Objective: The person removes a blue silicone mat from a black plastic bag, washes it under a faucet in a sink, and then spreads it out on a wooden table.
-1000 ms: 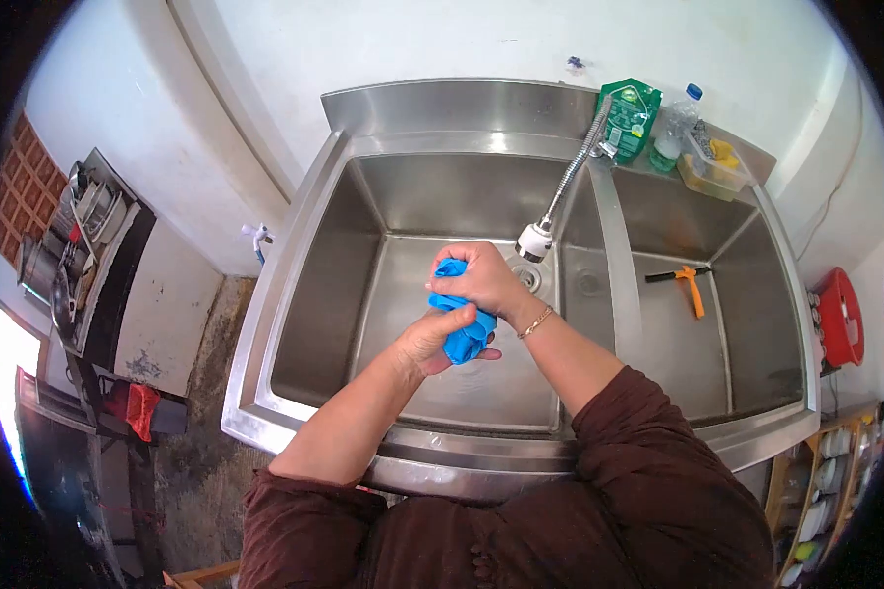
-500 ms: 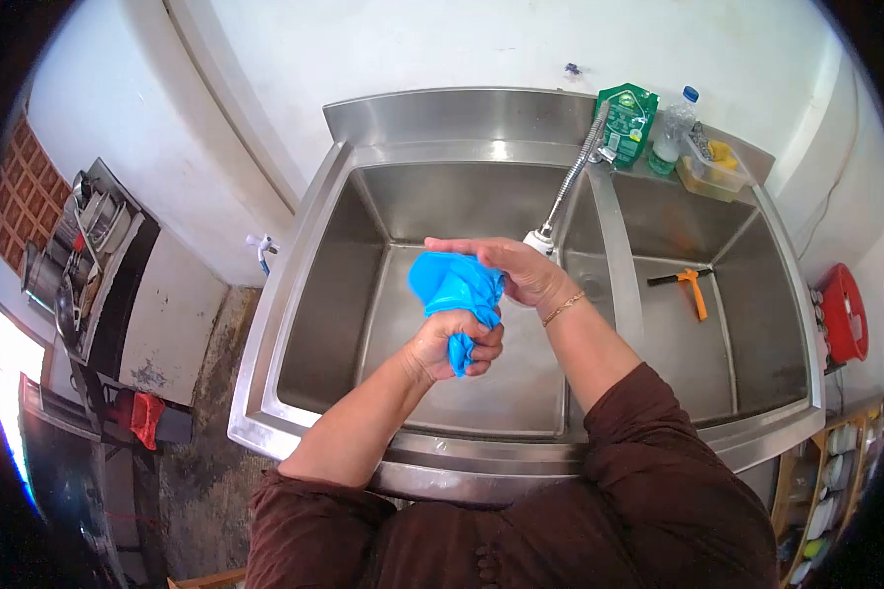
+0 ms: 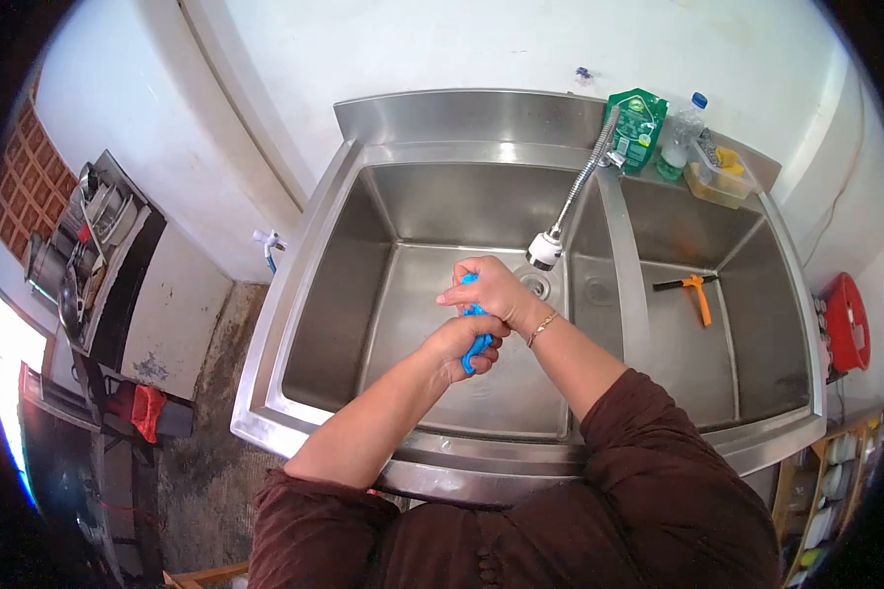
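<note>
Over the large left basin [image 3: 442,393] of the steel sink, both hands grip a crumpled bright blue item [image 3: 478,344], thin and pliable like a glove or plastic. My left hand [image 3: 462,346] is closed round its lower part, and a bit sticks out below the fist. Directly above and touching it, my right hand [image 3: 496,294] wraps the upper part, with a little blue showing between the fingers. Most of the blue item is hidden inside the hands. The white faucet head [image 3: 544,249] hangs just beyond my right hand, above the drain.
An orange-and-black tool [image 3: 698,294] lies in the right basin. On the back ledge stand a green pouch [image 3: 635,128], a plastic bottle [image 3: 682,137] and a clear tub [image 3: 719,177] with sponges. A red basin [image 3: 847,322] is at the right, a dish rack [image 3: 98,226] at the left.
My right hand has gone from lying flat with fingers stretched beside the blue item to closing round its upper part. The puffed-out blue bulge is now squeezed small.
</note>
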Available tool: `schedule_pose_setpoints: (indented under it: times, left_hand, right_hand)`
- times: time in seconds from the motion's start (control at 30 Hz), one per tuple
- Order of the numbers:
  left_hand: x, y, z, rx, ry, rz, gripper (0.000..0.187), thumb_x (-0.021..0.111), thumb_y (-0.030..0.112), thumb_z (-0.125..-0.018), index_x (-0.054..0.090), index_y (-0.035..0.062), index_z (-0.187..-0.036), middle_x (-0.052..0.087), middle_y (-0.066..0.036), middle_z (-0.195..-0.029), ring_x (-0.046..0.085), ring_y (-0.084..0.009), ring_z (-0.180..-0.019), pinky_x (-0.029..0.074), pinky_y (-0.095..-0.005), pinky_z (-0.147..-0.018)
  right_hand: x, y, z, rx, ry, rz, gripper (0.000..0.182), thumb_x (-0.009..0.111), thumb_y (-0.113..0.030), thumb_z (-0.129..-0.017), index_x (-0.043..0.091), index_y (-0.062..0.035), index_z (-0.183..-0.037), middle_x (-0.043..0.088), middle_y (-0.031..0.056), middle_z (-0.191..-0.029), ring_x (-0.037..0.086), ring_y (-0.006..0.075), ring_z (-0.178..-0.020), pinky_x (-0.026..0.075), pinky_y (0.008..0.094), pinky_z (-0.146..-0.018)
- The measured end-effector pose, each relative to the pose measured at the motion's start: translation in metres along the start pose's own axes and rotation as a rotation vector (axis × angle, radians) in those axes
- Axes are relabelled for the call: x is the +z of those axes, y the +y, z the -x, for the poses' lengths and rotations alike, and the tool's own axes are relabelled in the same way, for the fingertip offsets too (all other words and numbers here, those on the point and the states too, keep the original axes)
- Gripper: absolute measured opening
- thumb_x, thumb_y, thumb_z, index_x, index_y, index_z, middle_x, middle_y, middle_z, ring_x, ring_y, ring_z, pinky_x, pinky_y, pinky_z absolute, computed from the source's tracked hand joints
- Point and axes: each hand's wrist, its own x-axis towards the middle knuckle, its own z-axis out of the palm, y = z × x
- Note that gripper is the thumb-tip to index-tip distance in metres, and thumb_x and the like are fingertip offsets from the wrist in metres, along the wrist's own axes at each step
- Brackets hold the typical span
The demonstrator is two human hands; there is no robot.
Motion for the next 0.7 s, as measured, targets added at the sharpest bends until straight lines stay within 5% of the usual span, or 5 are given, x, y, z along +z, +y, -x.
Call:
schedule_pose_setpoints:
  times: [0.27, 0.37, 0.6, 0.67, 0.7]
  left_hand:
    - [0.001, -0.012, -0.024, 0.122, 0.386, -0.607, 0.017, 0.064, 0.006, -0.065, 0.051, 0.0031, -0.075, 0.048, -0.004, -0.059, 0.043, -0.012, -0.044, 0.031, -0.0266, -0.033]
    - [0.0, -0.015, -0.028, 0.135, 0.454, -0.8, 0.019, 0.064, 0.011, -0.066, 0.052, 0.0002, -0.077, 0.05, -0.005, -0.058, 0.045, -0.0144, -0.042, 0.035, -0.03, -0.034]
    - [-0.008, -0.023, -0.033, 0.239, 0.445, -1.012, 0.024, 0.058, 0.019, -0.073, 0.055, -0.0022, -0.085, 0.06, -0.016, -0.07, 0.057, -0.023, -0.053, 0.045, -0.0345, -0.045]
    - [-0.01, -0.022, -0.034, 0.268, 0.437, -1.107, 0.026, 0.058, 0.02, -0.073, 0.056, -0.0008, -0.088, 0.061, -0.017, -0.077, 0.059, -0.0273, -0.064, 0.047, -0.0366, -0.054]
    - [-0.011, -0.021, -0.035, 0.295, 0.428, -1.202, 0.027, 0.057, 0.021, -0.073, 0.057, 0.0005, -0.091, 0.062, -0.019, -0.084, 0.061, -0.0317, -0.074, 0.048, -0.0387, -0.062]
  right_hand:
    - [0.003, 0.038, -0.01, -0.03, 0.257, 0.415, 0.035, 0.062, -0.025, -0.072, 0.051, 0.0045, -0.057, 0.046, 0.0161, -0.05, 0.041, 0.0203, -0.047, 0.038, 0.0355, -0.049]
    - [0.009, 0.043, -0.009, -0.012, 0.358, 0.375, 0.042, 0.059, -0.027, -0.079, 0.044, 0.002, -0.052, 0.04, 0.0057, -0.048, 0.036, 0.0133, -0.049, 0.036, 0.0326, -0.047]
    - [0.015, 0.046, -0.007, -0.083, 0.404, 0.364, 0.046, 0.052, -0.03, -0.083, 0.047, 0.0063, -0.056, 0.039, 0.0144, -0.048, 0.032, 0.0201, -0.048, 0.034, 0.037, -0.05]
    - [0.015, 0.046, -0.007, -0.024, 0.404, 0.445, 0.04, 0.05, -0.028, -0.082, 0.054, 0.0063, -0.061, 0.051, 0.0266, -0.061, 0.05, 0.0388, -0.056, 0.041, 0.0419, -0.058]
    - [0.015, 0.046, -0.007, -0.025, 0.407, 0.444, 0.04, 0.05, -0.028, -0.082, 0.054, 0.0063, -0.061, 0.051, 0.0266, -0.061, 0.05, 0.0388, -0.056, 0.041, 0.0419, -0.058]
